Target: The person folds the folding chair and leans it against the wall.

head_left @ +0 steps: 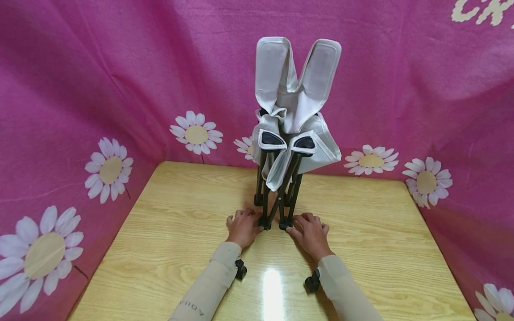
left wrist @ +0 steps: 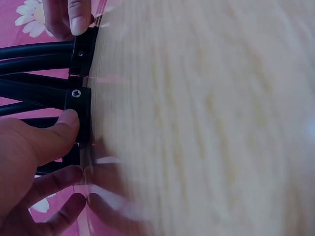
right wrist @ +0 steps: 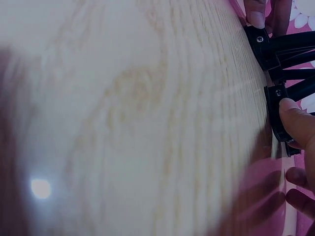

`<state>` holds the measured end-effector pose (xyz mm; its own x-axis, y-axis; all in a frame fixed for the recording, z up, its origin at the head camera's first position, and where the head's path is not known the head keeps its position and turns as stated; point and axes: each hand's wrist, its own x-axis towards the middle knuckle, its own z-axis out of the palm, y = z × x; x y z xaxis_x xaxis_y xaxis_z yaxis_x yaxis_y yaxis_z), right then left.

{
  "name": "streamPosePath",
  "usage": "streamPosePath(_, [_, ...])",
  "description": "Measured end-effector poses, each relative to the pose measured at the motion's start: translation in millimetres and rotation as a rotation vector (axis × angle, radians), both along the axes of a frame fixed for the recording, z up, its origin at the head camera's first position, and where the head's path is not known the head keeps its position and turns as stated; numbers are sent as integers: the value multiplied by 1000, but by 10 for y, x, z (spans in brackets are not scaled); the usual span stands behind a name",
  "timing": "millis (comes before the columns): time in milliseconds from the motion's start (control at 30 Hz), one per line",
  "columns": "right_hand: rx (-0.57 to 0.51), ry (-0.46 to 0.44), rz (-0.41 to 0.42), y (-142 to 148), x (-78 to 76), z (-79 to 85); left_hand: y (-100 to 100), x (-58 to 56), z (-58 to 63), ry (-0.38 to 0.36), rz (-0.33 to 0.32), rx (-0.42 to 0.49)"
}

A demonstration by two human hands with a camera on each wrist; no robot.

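A partly folded camp chair (head_left: 295, 107) stands upright near the table's far edge, its pale grey fabric bunched over dark crossed legs. My left hand (head_left: 244, 228) pinches the near left plastic foot (head_left: 264, 223). In the left wrist view the thumb (left wrist: 67, 123) presses the front of that foot, below a screw, and two fingers spread beside it. On the other side my right hand (head_left: 313, 234) pinches the near right foot (head_left: 284, 224), its thumb (right wrist: 294, 118) against the front. The two near feet stand close together on the table. Parts of the far legs are hidden behind the near ones.
The glossy wooden table (head_left: 180, 214) reflects a bright light near its front. A pink cloth (head_left: 225, 67) with white daisies hangs close behind the chair and along both sides. A dark wrist camera (head_left: 312, 283) sits under the right sleeve, another (head_left: 240, 269) at the left.
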<state>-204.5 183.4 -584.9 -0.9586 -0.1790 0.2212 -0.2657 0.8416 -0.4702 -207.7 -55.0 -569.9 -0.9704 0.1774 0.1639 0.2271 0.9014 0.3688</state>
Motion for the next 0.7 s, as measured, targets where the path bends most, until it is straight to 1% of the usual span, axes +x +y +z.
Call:
streamPosePath(133, [-4,-10,-1,-3,-9,8,-4,-18,-22,1,3,-7])
streamPosePath(533, [-4,-47,-6,-4,-63,24,-2,-77,-5,0,7,-5])
streamPosePath(700, [-5,-49,-7,-6,-77,16,2,-94,-9,-17,9,-9])
